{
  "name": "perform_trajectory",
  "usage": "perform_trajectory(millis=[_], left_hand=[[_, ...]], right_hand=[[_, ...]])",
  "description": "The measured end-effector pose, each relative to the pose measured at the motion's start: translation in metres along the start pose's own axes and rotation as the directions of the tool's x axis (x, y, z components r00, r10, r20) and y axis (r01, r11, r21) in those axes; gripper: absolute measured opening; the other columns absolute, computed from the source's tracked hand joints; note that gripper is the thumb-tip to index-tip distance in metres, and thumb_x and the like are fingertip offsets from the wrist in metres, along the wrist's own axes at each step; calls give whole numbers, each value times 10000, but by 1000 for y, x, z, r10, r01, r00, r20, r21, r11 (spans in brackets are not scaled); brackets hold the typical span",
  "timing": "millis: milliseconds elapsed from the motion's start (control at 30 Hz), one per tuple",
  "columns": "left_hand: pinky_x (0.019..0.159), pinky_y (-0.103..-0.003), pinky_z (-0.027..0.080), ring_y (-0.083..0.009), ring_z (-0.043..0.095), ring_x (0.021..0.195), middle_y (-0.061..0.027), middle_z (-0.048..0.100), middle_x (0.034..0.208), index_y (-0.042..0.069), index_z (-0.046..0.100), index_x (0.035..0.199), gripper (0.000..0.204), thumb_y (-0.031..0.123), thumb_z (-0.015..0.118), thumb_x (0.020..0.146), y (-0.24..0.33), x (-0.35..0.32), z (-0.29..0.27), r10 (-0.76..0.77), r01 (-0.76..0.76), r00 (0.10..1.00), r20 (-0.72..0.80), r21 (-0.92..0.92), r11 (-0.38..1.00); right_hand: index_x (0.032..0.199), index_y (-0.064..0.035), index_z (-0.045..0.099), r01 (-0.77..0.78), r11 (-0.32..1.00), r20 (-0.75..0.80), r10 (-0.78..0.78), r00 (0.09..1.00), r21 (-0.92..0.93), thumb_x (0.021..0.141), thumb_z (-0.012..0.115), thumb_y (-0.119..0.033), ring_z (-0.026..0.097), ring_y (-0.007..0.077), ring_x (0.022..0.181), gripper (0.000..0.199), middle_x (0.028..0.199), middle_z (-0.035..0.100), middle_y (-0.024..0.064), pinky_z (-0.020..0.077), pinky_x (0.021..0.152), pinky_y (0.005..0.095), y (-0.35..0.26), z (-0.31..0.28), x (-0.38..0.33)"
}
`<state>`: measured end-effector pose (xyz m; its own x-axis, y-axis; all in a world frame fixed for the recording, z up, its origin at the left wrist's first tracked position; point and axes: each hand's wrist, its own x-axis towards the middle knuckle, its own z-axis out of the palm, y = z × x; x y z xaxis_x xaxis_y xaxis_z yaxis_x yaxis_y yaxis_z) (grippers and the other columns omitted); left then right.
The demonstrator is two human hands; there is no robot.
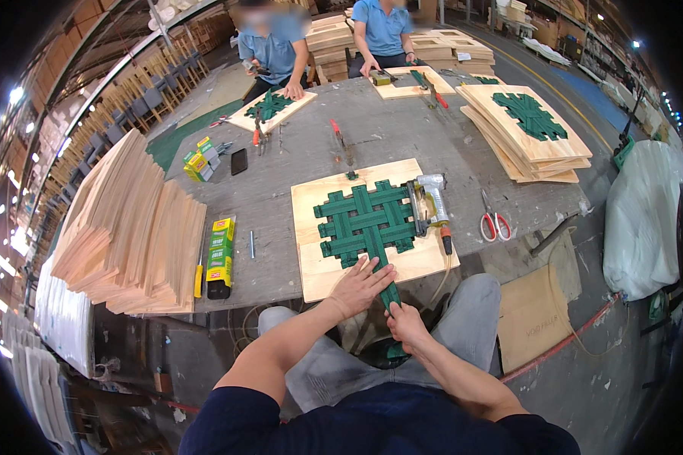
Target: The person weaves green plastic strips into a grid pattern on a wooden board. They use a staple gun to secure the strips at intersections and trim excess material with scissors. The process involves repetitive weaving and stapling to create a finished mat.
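In front of me lies a square wooden panel point(311, 199) with a lattice of green webbing point(366, 216) woven across its middle. One webbing strap point(379, 246) runs down over the panel's near edge toward my lap. My left hand point(363, 285) rests flat on it at that edge, fingers stretched out. Below, my right hand point(407, 326) is closed around the strap, and its loose end hangs beneath. A pneumatic staple gun point(431, 201) with a hose lies on the panel's right side, against the webbing.
Red-handled scissors point(495, 224) lie right of the panel. Left are a green-yellow box point(220, 258), stacked wooden pieces point(129, 227), and a phone point(239, 161). Pliers point(337, 133) lie beyond. Finished-looking panels point(539, 144) are piled at right. Two people point(273, 53) work across the table.
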<state>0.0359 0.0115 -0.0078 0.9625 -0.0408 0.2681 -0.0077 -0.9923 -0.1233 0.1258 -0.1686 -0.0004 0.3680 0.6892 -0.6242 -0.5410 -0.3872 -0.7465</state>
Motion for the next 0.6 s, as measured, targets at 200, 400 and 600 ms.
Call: perform_trajectory(millis=[200,400,600], left_hand=[[1249,-525,242,-340,378,1488,-47,390,1633,141,415,1560,734,131,637,861,-3,-1,-1,-29,29,1000,9,-51,998],[1220,-499,313,-297,464,1437,-104,510,1535,80,570,1423,506,157,620,925,37,-18,-31,68,-67,998,-14,-443,894],[894,-451,521,-379,675,1057,-225,699,1078,8,666,1150,355,327,578,1022,54,-36,-10,-589,721,650,480,-634,279]], right_hand=[[932,-74,578,-42,994,-8,41,999,-106,1100,469,-330,380,83,475,325,653,498,-26,288,410,263,8,-5,19],[930,-43,643,17,990,-26,-21,999,-138,1084,510,-288,483,135,584,318,688,564,24,374,514,301,25,-15,51],[874,-50,605,58,950,-54,-78,995,-307,1094,500,-286,463,127,552,340,667,536,17,361,502,305,24,-11,65]])
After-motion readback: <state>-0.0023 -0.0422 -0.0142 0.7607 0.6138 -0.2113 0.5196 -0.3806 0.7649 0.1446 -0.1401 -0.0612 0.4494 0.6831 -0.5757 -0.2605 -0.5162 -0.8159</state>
